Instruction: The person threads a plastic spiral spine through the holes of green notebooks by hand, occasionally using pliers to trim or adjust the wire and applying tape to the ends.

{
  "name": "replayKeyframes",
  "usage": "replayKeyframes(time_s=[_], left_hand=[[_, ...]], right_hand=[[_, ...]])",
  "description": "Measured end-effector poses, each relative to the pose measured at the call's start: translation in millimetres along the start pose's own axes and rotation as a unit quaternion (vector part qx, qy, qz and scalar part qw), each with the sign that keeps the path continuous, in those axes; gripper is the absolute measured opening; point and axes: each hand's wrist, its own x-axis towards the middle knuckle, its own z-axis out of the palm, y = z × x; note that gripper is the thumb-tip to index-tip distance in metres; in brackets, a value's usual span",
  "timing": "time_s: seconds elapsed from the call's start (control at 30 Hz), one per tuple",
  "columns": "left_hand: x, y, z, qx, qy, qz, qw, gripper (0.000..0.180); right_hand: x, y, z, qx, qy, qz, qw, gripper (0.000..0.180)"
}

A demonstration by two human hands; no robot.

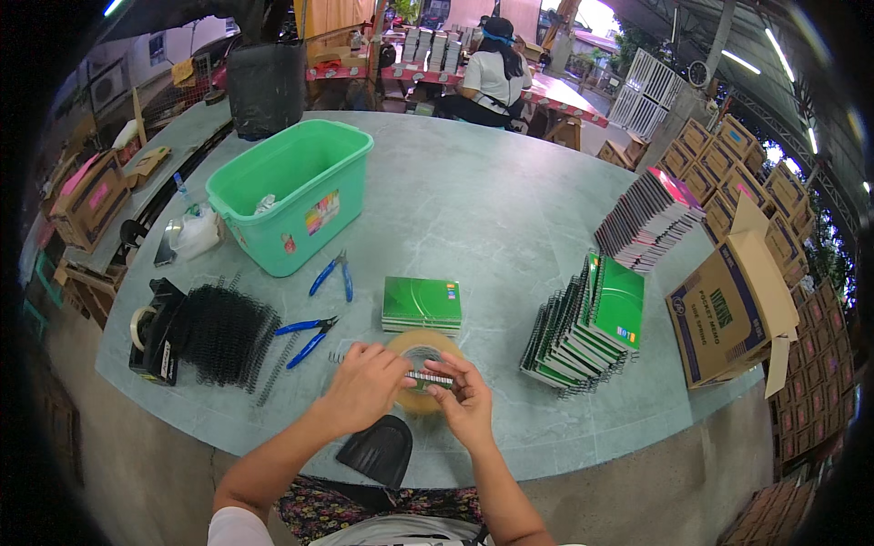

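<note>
Near the front of the table, my right hand (466,399) grips a small green notebook (430,379), its edge with a row of holes or coil loops turned up. My left hand (371,384) is closed at the left end of that edge. A black wire coil (336,358) pokes out to the left from under its fingers; how far it runs into the notebook is hidden. Below both hands lies a wide roll of clear yellowish tape (411,342). Just beyond it sits a short stack of green notebooks (421,303).
Left of my hands are two blue-handled pliers (306,338), a heap of black coils (223,332), a tape dispenser (157,337) and a green tub (309,223). Coil-bound green notebooks (583,323), red-covered ones (648,218) and an open carton (728,305) stand right. Another person (492,77) sits beyond.
</note>
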Motion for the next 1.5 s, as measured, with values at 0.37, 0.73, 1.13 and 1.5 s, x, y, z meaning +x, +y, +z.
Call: replayKeyframes(time_s=[0.37, 0.73, 1.13, 1.5], left_hand=[[24.0, 18.9, 7.6, -0.051, 0.001, 0.041, 0.998, 0.023], [33.8, 15.1, 20.2, -0.099, -0.03, 0.078, 0.992, 0.018], [27.3, 29.1, 9.2, -0.103, -0.01, 0.041, 0.994, 0.02], [30.8, 42.1, -59.8, -0.417, 0.288, -0.063, 0.86, 0.06]], right_hand=[[-0.5, 23.2, -19.4, -0.152, -0.003, 0.021, 0.988, 0.013], [-1.9, 24.5, -22.1, -0.154, 0.009, 0.029, 0.988, 0.012], [-14.4, 16.0, -12.6, -0.241, -0.011, -0.003, 0.971, 0.017], [-0.6, -137.1, -58.8, -0.045, 0.108, -0.233, 0.965, 0.024]])
